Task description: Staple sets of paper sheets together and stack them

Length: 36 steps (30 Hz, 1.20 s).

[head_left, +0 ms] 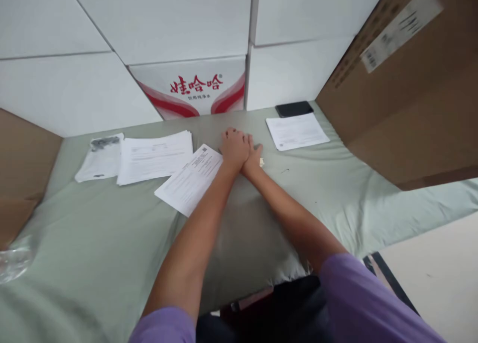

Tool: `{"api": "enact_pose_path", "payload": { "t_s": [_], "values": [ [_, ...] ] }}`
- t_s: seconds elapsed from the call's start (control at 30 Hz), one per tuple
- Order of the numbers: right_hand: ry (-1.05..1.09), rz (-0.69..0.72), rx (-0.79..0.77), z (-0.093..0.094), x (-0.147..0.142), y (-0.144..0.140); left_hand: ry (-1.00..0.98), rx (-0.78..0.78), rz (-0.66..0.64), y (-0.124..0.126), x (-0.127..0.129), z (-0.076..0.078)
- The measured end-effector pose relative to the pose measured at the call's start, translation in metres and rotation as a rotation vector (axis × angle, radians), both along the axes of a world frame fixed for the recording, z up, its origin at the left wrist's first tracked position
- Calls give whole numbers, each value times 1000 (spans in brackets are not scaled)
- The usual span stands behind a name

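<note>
I see left hand (234, 148) lying over right hand (254, 160), both pressed flat on the green cloth (112, 243) beside a paper sheet (190, 179); right possibly pinching a small scrap (262, 162), can't tell.

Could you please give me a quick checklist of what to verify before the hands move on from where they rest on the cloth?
1. Left hand lies over right hand, both on the green cloth: ok.
2. What the hands hold: a small pale bit shows beside the right hand; cannot tell.
3. Tilted sheet beside the left hand lies flat, unpinned: ok.
4. Paper stack is squared: not ok, edges fanned.
5. Black phone is clear of the single sheet: not ok, the sheet's edge meets it.
</note>
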State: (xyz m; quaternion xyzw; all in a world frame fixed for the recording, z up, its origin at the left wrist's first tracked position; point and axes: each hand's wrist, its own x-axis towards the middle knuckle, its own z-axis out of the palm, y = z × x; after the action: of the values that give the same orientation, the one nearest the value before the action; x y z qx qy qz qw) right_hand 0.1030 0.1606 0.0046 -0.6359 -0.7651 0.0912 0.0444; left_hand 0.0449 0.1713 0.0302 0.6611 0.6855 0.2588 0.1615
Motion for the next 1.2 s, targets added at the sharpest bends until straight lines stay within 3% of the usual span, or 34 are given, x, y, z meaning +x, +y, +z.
{"api": "enact_pose_path", "payload": {
  "t_s": [0.13, 0.3, 0.43, 0.57, 0.63, 0.8, 0.9, 0.97, 1.2],
  "values": [
    [42, -95, 13, -2, -4, 6, -25, 20, 67, 0, -5, 3],
    [37, -20, 78, -11, -3, 3, 31, 54, 97, -7, -2, -1],
    [32, 9, 125, -7, -1, -4, 81, 130, 144, -28, -4, 5],
    [144, -37, 151, 10, 0, -7, 96, 177, 253, -73, -48, 12],
    [226, -53, 205, 22, 6, -9, 111, 195, 402, -97, -82, 11],
    [476, -187, 391, 33, 38, -29, 64, 55, 698, -133, -148, -12],
    [588, -306, 412, 19, 50, -47, 23, -4, 714, -138, -159, -31],
    [636, -334, 406, 7, 53, -56, -24, 47, 699, -137, -162, -41],
    [790, -187, 329, -8, 44, -61, -328, 236, 510, -132, -193, -58]
  ]
}}
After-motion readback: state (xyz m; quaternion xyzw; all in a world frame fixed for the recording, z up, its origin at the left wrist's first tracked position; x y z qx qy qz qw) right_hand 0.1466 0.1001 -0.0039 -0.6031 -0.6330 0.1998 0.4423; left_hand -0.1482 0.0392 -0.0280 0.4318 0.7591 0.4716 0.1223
